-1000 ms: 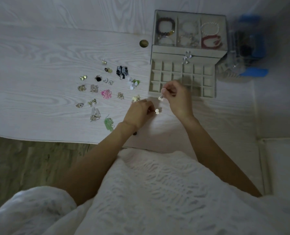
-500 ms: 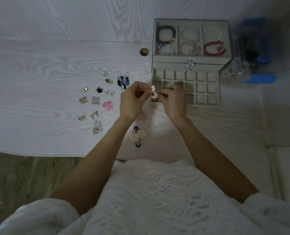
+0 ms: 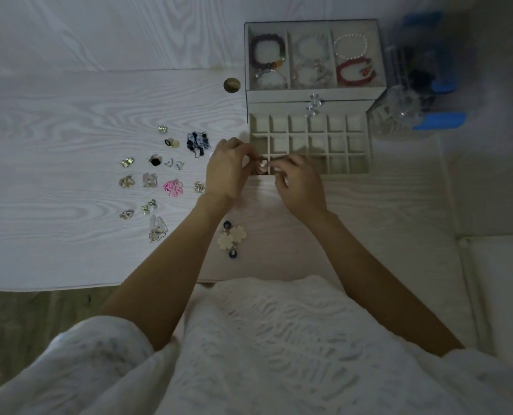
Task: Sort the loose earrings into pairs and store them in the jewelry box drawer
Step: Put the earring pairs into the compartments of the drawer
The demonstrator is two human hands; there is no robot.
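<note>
The cream jewelry box stands at the back of the white table with its gridded drawer pulled out toward me. My left hand and my right hand meet at the drawer's front left corner, fingertips pinched together on small pale heart earrings over the nearest left cell. Loose earrings lie in pairs to the left, among them a pink pair and a dark blue pair. A cream flower pair lies between my forearms.
The box's glass-topped upper tray holds bracelets. A clear and blue plastic container stands right of the box. A round brass grommet sits in the tabletop. The table's near edge runs left of my body.
Both hands lifted the pale earrings from the table in front of the drawer, brought them together, then lowered them to the drawer's front left cell. The view shifted slightly.
</note>
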